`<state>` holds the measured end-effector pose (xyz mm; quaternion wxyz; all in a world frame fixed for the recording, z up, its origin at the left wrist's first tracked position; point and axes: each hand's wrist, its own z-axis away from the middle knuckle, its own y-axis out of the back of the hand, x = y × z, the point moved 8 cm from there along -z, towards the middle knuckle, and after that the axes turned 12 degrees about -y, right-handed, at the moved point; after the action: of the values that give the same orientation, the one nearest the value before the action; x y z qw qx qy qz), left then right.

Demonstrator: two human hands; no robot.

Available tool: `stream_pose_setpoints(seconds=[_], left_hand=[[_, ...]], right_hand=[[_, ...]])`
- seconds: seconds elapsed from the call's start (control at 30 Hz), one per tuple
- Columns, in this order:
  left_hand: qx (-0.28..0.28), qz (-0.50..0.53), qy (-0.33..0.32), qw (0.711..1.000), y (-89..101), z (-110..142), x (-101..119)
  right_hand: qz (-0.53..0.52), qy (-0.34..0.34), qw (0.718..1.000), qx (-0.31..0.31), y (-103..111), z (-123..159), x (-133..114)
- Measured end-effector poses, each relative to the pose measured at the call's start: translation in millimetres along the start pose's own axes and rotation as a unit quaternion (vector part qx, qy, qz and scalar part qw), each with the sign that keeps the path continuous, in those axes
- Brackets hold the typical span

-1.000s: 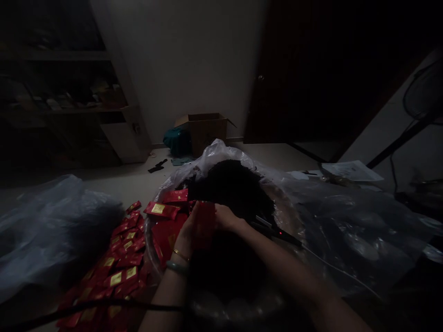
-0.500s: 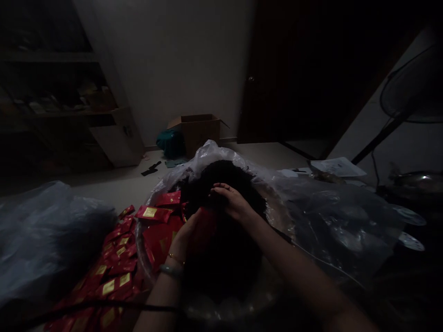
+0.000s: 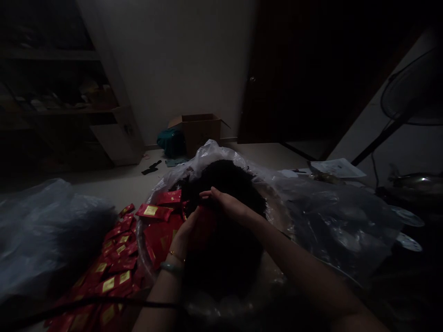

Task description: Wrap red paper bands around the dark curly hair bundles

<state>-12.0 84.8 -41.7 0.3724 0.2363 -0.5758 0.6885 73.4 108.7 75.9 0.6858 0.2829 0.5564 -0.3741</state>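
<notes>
A heap of black, loose material [image 3: 224, 173], too dark to make out in detail, fills a round container lined with clear plastic [image 3: 212, 150]. At its left side my left hand [image 3: 188, 226] is closed on a red packet [image 3: 206, 223], whose lower part fades into shadow. My right hand [image 3: 226, 203] is above the heap, just right of and beyond the packet, its visible fingers stretched to the left. The underside of that hand is hidden. Inside the container's left edge lie several red packets with gold labels [image 3: 154, 211].
Many more red packets [image 3: 119, 281] are piled outside the container at left, beside a large clear plastic bag [image 3: 51, 230]. Plastic sheeting [image 3: 339, 226] spreads to the right. An open cardboard box [image 3: 202, 131] stands by the wall; a fan [image 3: 411, 92] is at right.
My right hand has shifted slightly left, nearer the red packet, and its fingers now point more to the left. My left hand stays nearly in place with the packet.
</notes>
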Motion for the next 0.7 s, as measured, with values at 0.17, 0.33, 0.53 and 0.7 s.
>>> stream_pose_setpoints(seconds=[0.17,0.33,0.53,0.7], left_hand=[[0.015,-0.003,-0.011,1.000,3.7,-0.1,1.7],[0.024,-0.009,-0.029,0.999,7.5,-0.2,2.7],[0.024,-0.011,-0.049,0.998,8.6,0.8,4.3],[0.005,-0.007,-0.064,0.998,-0.9,2.7,9.1]], right_hand=[[0.206,0.072,0.974,0.057,7.2,11.1,-13.8],[0.268,0.120,0.952,0.087,4.0,10.9,-24.1],[0.309,0.146,0.938,0.059,-6.6,13.7,-33.8],[0.265,0.132,0.955,0.020,-4.3,21.9,-33.2]])
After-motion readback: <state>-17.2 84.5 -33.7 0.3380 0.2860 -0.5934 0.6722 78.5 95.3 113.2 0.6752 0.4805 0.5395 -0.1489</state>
